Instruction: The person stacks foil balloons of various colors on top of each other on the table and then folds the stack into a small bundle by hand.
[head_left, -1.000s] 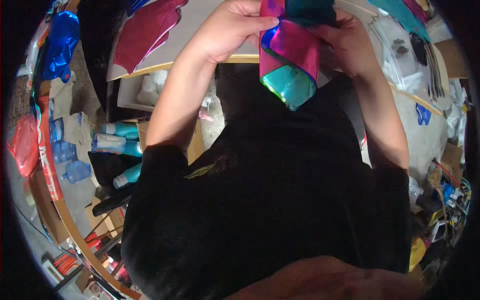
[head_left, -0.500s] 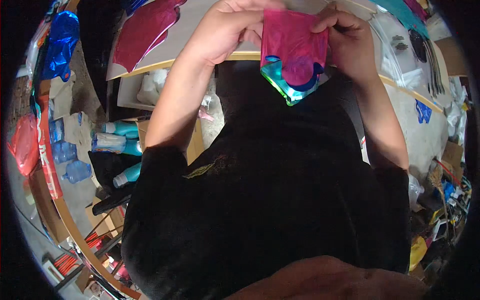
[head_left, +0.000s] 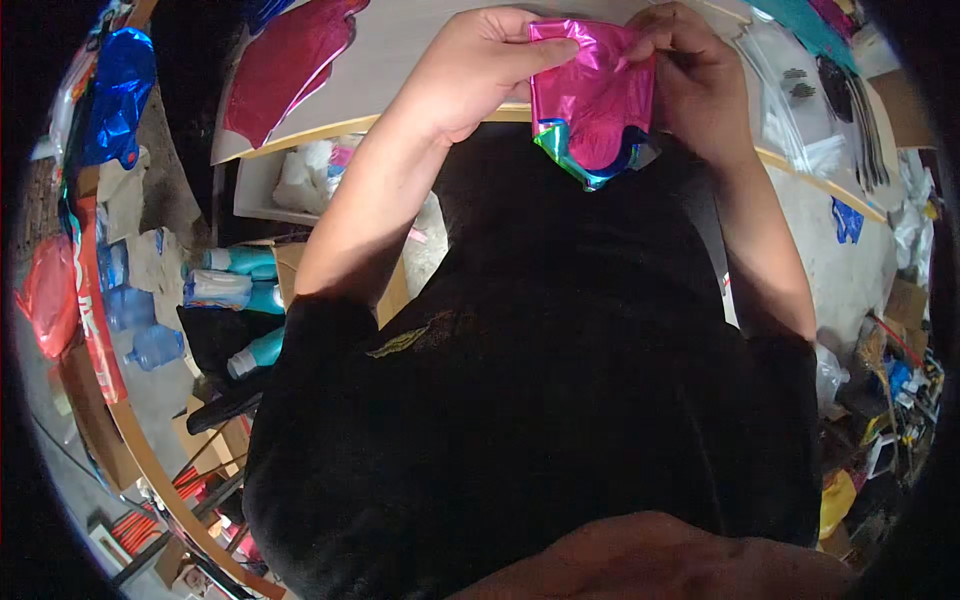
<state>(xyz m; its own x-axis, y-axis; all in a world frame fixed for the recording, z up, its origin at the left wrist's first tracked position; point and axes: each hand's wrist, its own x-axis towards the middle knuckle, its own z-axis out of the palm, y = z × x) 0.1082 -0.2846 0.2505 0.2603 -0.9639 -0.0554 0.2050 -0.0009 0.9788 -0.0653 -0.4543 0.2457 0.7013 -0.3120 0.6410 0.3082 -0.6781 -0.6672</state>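
A shiny pink foil balloon [head_left: 592, 95], folded into a small packet, is held up over the near edge of the table. Blue and green metallic film shows along its pointed lower end. My left hand [head_left: 482, 62] pinches the packet's upper left, its thumb lying across the front. At the upper right corner, my right hand [head_left: 695, 72] grips it with bent fingers, partly in shadow. The fingertips behind the foil are hidden.
On the grey table [head_left: 420, 45] lies a larger flat pink foil piece [head_left: 290, 70] at left. Clear plastic bags [head_left: 795, 90] are stacked at right. Blue foil [head_left: 122, 95] hangs far left. Teal bottles [head_left: 245, 262] and a white tray [head_left: 262, 195] sit below the table edge.
My left thumb has come onto the front of the foil, pressing its upper part into creases. The packet's lower end has risen slightly. My right hand keeps its corner.
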